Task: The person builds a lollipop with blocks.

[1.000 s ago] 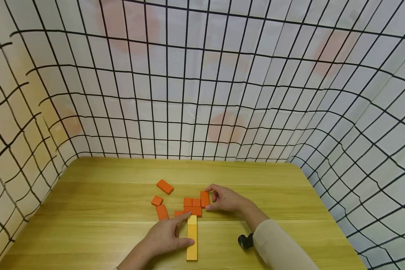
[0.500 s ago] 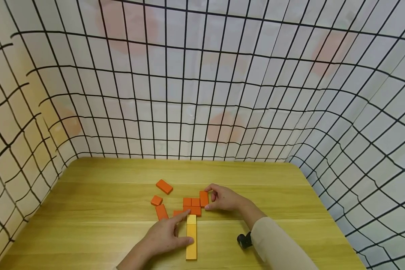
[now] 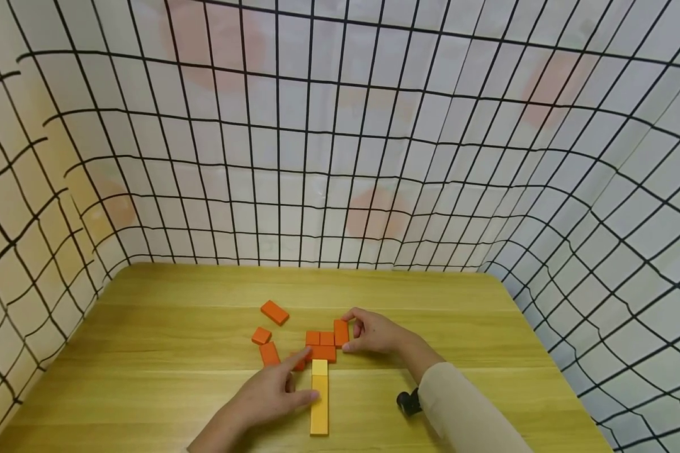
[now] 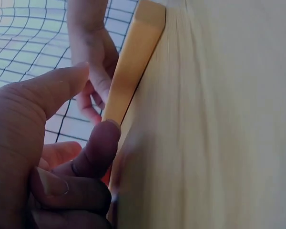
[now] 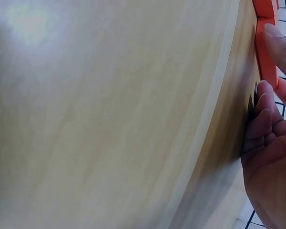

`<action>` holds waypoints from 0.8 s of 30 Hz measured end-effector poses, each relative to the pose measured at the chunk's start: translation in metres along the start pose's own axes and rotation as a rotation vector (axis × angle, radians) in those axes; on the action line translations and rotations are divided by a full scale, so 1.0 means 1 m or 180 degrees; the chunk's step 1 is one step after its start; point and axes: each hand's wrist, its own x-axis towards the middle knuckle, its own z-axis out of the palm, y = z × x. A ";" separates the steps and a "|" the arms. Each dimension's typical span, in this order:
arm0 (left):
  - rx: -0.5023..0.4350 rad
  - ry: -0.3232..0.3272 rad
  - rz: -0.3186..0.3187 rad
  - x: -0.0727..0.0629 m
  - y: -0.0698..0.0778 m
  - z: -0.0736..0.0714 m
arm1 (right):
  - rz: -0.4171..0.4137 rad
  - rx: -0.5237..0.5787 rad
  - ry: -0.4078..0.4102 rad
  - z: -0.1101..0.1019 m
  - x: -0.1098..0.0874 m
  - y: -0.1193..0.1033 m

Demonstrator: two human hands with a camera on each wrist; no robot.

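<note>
In the head view, my right hand (image 3: 376, 332) pinches an upright orange rectangular block (image 3: 341, 333) lengthwise, index finger at its far end and thumb at its near end. That block stands against two small orange squares (image 3: 320, 338), with another orange block (image 3: 325, 353) just below them. My left hand (image 3: 269, 387) lies to the left, index finger stretched to this lower orange row. Its thumb touches the side of a long yellow block (image 3: 320, 412), topped by a pale yellow square (image 3: 320, 367). Partly behind the left index finger is one more orange piece (image 3: 299, 363).
Loose orange blocks lie to the left: a rectangle (image 3: 274, 313) farthest back, a small piece (image 3: 262, 335), and another rectangle (image 3: 269, 353) near the left hand. A black object (image 3: 409, 402) sits by the right sleeve. Black wire mesh (image 3: 340, 170) surrounds the wooden table (image 3: 459, 302).
My left hand has drawn slightly left and toward me, its index fingertip coming away from the pale yellow square's edge. The right hand stays on its orange block.
</note>
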 end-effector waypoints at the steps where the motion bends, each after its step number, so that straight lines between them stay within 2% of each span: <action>1: 0.0010 0.0007 -0.0009 -0.001 0.000 -0.002 | -0.0002 0.0001 -0.0003 0.000 0.000 0.000; 10: 0.0239 0.0196 -0.0073 -0.001 -0.006 -0.028 | -0.0032 0.0008 -0.0022 0.000 0.002 0.000; 16: 0.0486 0.0390 -0.0383 0.002 -0.010 -0.046 | -0.0025 0.0034 -0.0006 -0.001 0.002 0.000; 20: 0.0618 0.0457 -0.0476 0.003 -0.016 -0.049 | 0.0005 0.0039 -0.0012 -0.001 0.002 -0.001; 24: 0.0788 0.0451 -0.0314 0.005 -0.020 -0.043 | 0.0020 0.0058 -0.0022 -0.001 0.002 -0.001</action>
